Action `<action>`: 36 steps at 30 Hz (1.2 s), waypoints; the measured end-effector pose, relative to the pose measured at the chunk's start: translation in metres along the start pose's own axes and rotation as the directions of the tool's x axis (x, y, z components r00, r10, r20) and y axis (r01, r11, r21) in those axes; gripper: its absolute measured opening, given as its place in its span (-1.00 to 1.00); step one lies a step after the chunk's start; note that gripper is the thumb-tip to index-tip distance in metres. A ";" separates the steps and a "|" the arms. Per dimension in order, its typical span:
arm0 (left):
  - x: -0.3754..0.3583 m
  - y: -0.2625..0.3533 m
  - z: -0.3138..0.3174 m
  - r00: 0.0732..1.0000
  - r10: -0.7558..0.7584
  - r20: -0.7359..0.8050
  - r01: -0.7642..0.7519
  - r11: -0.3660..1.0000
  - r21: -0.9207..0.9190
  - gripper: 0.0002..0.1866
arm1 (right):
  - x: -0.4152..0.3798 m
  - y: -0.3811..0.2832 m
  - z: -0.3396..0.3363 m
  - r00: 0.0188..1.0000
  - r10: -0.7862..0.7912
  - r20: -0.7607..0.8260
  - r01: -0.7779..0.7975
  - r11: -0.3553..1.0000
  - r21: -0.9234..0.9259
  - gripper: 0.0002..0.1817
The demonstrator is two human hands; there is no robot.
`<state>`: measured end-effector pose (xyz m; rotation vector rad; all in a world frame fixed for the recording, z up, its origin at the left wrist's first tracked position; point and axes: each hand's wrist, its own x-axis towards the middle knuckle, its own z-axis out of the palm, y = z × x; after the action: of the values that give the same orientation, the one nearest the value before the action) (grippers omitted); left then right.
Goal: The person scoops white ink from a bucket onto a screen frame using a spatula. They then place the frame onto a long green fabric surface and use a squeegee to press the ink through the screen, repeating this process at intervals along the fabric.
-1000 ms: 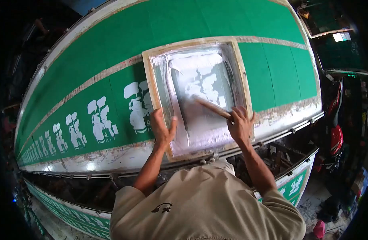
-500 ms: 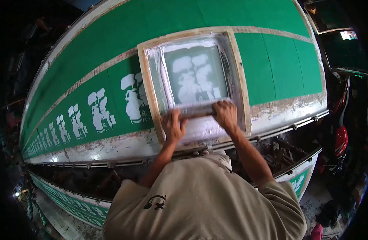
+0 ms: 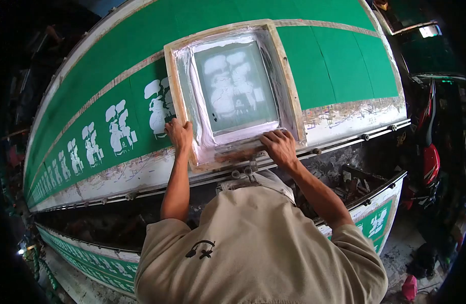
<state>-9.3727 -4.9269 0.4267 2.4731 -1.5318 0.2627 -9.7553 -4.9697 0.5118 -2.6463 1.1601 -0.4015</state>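
A wooden-framed printing screen [image 3: 236, 91] lies on green fabric pieces [image 3: 334, 66] along a long table, with whitish figures showing through its mesh. My left hand [image 3: 179, 134] grips the left side of the wooden frame, fingers curled over its edge. At the frame's near side, my right hand [image 3: 279, 146] is closed on the squeegee [image 3: 238, 151], which rests in the white ink along the bottom of the screen. Left of the frame, a row of white prints [image 3: 119, 126] runs along the fabric.
A metal rail [image 3: 344, 141] with small clamps runs along the table's near edge. Behind me is another table [image 3: 91, 258] with green printed pieces. A red motorcycle [image 3: 429, 164] stands at the right, near a pink object [image 3: 409, 288].
My left hand has let go of the squeegee and moved left to the frame. The squeegee, in my right hand, has come down to the near end of the screen.
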 end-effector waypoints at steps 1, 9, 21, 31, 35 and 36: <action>-0.001 -0.001 0.003 0.998 -0.047 0.032 0.052 0.984 -0.170 -0.67 | 0.000 0.006 0.006 0.997 -0.016 -0.070 0.013 0.999 -0.032 -0.78; 0.016 0.019 -0.035 0.870 -0.343 0.354 0.493 0.631 -0.599 -0.60 | 0.259 0.101 0.049 0.974 0.062 -0.220 -0.077 0.995 -0.061 -0.52; 0.032 0.148 -0.001 0.859 -0.419 0.294 0.483 0.478 -0.734 -0.54 | 0.046 0.241 -0.043 0.694 0.677 0.246 -0.595 0.347 0.725 -0.48; 0.000 0.312 0.004 0.922 -0.327 0.209 0.386 0.725 -0.571 -0.61 | -0.034 0.379 -0.104 0.659 0.716 0.230 -0.594 0.308 0.743 -0.54; 0.005 0.285 0.019 0.985 -0.153 0.083 0.174 0.866 -0.469 -0.58 | -0.041 0.378 -0.073 0.661 0.711 0.241 -0.578 0.277 0.768 -0.46; 0.004 0.280 0.017 0.983 -0.120 0.139 0.172 0.864 -0.473 -0.56 | -0.045 0.377 -0.064 0.661 0.722 0.203 -0.586 0.328 0.741 -0.44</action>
<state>-9.6216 -5.0559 0.4371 2.2026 -1.2417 -0.2564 -10.0633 -5.1919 0.4479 -1.2485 1.5463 -0.7393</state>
